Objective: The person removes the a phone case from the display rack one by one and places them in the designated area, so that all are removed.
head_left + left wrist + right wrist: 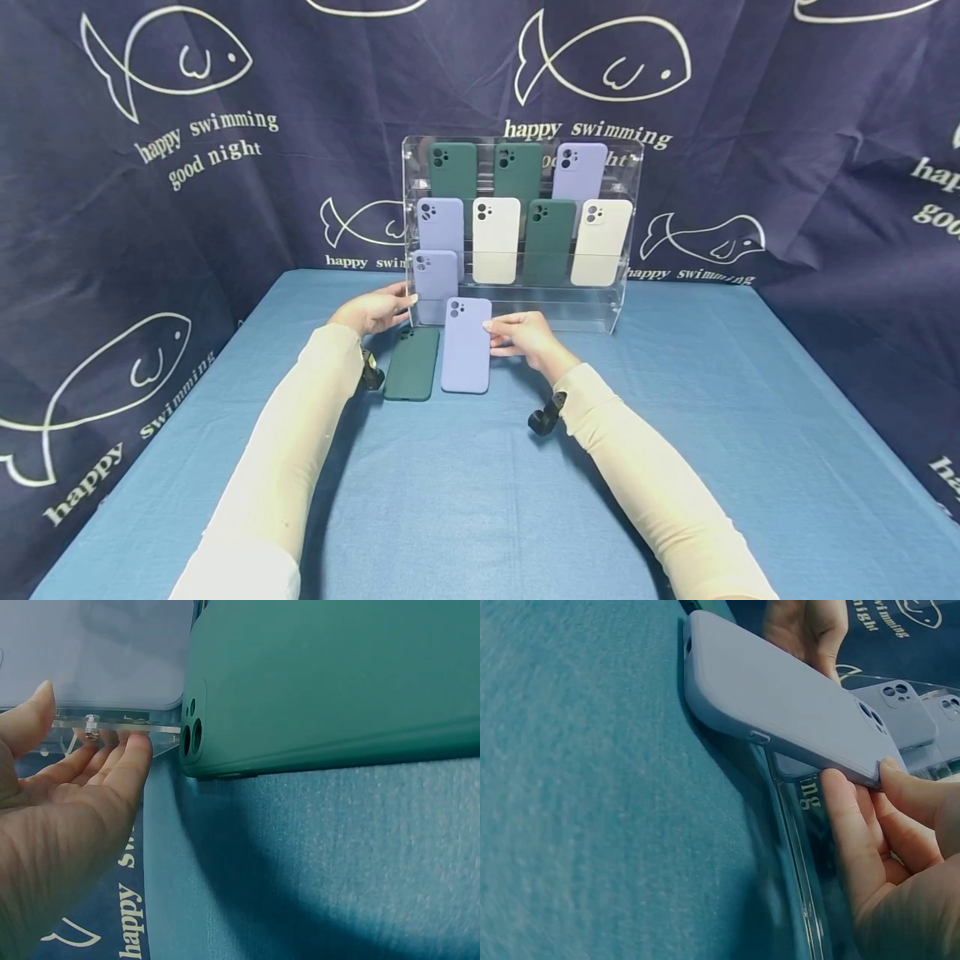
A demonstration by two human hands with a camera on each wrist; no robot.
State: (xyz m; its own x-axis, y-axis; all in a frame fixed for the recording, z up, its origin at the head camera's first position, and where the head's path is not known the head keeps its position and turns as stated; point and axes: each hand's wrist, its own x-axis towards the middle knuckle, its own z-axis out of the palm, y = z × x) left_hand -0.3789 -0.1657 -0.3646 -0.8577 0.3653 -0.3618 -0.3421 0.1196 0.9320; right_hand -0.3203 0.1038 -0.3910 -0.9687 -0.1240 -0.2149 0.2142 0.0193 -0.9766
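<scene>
My right hand (527, 340) pinches a lavender phone case (467, 346) near its upper right edge, thumb on the back and fingers underneath. The right wrist view shows that case (780, 694) tilted, its camera end raised and its other end close to the cloth. My left hand (375, 310) grips the lower left side of a clear acrylic display stand (540, 312); the left wrist view shows its fingers (127, 769) against the panel. A green phone case (412, 364) lies just right of the left wrist, in front of the stand.
Tiers of the stand hold green, white and lavender cases, including a lavender case (435, 287) at the left of the lowest tier. Blue cloth (450, 500) covers the table. A dark fish-print curtain (322, 83) hangs behind and on both sides.
</scene>
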